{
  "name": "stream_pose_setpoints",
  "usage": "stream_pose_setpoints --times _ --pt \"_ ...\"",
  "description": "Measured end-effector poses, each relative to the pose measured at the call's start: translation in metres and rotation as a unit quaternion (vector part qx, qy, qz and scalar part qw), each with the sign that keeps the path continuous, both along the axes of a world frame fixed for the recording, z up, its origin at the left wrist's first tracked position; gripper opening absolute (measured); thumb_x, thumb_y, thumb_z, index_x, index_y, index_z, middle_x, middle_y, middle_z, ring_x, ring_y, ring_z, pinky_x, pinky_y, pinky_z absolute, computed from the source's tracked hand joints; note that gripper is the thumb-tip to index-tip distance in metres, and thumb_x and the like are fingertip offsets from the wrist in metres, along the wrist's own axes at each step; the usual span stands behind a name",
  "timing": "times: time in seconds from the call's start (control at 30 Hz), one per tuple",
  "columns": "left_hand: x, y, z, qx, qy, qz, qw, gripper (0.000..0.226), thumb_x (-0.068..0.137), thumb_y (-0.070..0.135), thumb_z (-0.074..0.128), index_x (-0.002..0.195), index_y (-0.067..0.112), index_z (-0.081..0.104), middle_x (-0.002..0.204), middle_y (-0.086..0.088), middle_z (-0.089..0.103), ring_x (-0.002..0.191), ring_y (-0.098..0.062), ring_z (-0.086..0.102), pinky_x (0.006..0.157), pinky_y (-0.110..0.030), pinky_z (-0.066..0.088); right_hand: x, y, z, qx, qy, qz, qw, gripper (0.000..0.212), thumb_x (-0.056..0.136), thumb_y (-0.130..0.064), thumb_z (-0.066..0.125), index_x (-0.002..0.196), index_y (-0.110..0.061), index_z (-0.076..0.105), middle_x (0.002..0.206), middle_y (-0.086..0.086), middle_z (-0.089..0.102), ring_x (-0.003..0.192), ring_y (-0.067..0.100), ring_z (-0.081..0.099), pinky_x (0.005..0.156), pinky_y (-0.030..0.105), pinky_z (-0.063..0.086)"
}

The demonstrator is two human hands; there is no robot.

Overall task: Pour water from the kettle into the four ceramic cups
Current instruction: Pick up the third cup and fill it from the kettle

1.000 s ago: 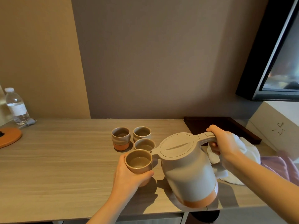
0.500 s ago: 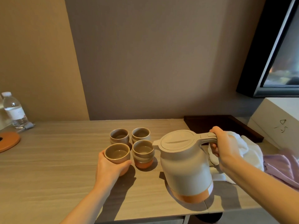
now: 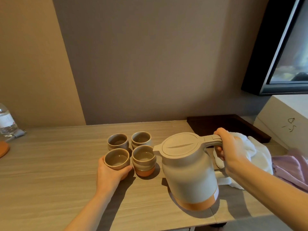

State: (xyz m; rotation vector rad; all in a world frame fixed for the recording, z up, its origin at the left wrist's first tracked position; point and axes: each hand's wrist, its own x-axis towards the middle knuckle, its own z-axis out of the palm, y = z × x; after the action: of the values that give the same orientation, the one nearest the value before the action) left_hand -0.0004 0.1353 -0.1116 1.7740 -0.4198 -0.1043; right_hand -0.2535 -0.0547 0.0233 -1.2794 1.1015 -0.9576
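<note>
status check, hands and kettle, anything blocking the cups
Left hand grips near-left cup. Right hand grips kettle handle, kettle upright, not pouring. Other three cups close by spout, nothing between; white towel behind right hand.

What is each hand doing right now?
Left hand: holding the front-left cup.
Right hand: gripping the kettle by its handle.

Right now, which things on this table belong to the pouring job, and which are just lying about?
In the job: kettle, held by the right hand; front-left cup, gripped by the left hand; front-right cup; back-left cup; back-right cup.

Lying about: water bottle; white towel; purple cloth; dark tray; orange disc.
</note>
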Motion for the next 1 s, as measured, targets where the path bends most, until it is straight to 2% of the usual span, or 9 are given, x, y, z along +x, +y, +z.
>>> stream_pose_setpoints --times 0.3,0.47,0.6,0.73,0.83,0.93,1.0 --pt "-0.003 -0.004 -0.005 -0.017 -0.01 -0.004 1.0 0.092 0.053 0.024 0.096 0.126 0.024 0.041 0.116 0.002 0.057 0.107 -0.018 0.055 0.086 -0.035 0.049 0.0 0.001 0.0 -0.01 -0.001 0.005 1.0 0.029 0.085 -0.036 0.057 0.072 -0.01 0.061 0.06 0.005 0.053 0.057 0.014 0.044 0.058 0.027 0.038" --pt "-0.007 -0.006 -0.009 -0.002 -0.015 0.025 1.0 0.096 0.05 0.032 0.096 0.127 0.025 0.039 0.12 -0.002 0.059 0.111 -0.024 0.058 0.087 -0.043 0.053 -0.001 0.004 0.0 -0.012 -0.003 -0.002 1.0 0.029 0.084 -0.035 0.057 0.073 -0.009 0.062 0.06 0.005 0.052 0.056 0.013 0.044 0.057 0.027 0.039" --pt "-0.009 -0.007 -0.009 -0.008 -0.019 0.025 0.999 0.097 0.049 0.033 0.097 0.126 0.026 0.039 0.122 -0.002 0.058 0.113 -0.024 0.057 0.086 -0.04 0.052 -0.004 0.005 0.001 0.001 -0.014 0.0 1.0 0.028 0.084 -0.034 0.058 0.074 -0.008 0.062 0.056 0.003 0.051 0.054 0.012 0.043 0.055 0.026 0.038" --pt "-0.011 -0.005 -0.005 -0.008 -0.002 0.0 1.0 0.11 0.05 0.027 0.096 0.138 0.022 0.031 0.132 -0.006 0.052 0.123 -0.027 0.051 0.096 -0.041 0.048 -0.005 0.008 0.0 -0.008 -0.016 -0.002 1.0 0.029 0.086 -0.032 0.057 0.07 -0.008 0.059 0.057 0.005 0.05 0.054 0.013 0.042 0.055 0.026 0.038" --pt "-0.013 0.003 0.004 0.001 -0.015 -0.01 1.0 0.124 0.051 0.039 0.093 0.148 0.028 0.017 0.146 -0.005 0.041 0.134 -0.028 0.041 0.107 -0.047 0.04 -0.006 0.009 0.0 -0.008 -0.015 0.001 1.0 0.029 0.087 -0.033 0.057 0.073 -0.008 0.058 0.06 0.007 0.05 0.055 0.013 0.042 0.056 0.026 0.038" --pt "-0.012 0.01 0.02 0.011 -0.073 -0.019 0.997 0.112 0.056 0.055 0.084 0.146 0.033 0.02 0.15 0.0 0.035 0.138 -0.023 0.034 0.108 -0.044 0.036 -0.007 0.007 -0.003 -0.005 -0.014 0.001 1.0 0.03 0.085 -0.035 0.058 0.078 -0.006 0.06 0.062 0.008 0.051 0.055 0.014 0.043 0.056 0.027 0.039" --pt "-0.009 0.01 0.032 0.015 -0.106 -0.018 0.994 0.097 0.065 0.053 0.079 0.144 0.03 0.028 0.148 0.002 0.036 0.137 -0.019 0.032 0.105 -0.037 0.035 -0.007 0.005 -0.004 -0.001 -0.019 0.001 1.0 0.03 0.085 -0.035 0.059 0.079 -0.006 0.06 0.061 0.007 0.05 0.054 0.013 0.042 0.055 0.027 0.038"
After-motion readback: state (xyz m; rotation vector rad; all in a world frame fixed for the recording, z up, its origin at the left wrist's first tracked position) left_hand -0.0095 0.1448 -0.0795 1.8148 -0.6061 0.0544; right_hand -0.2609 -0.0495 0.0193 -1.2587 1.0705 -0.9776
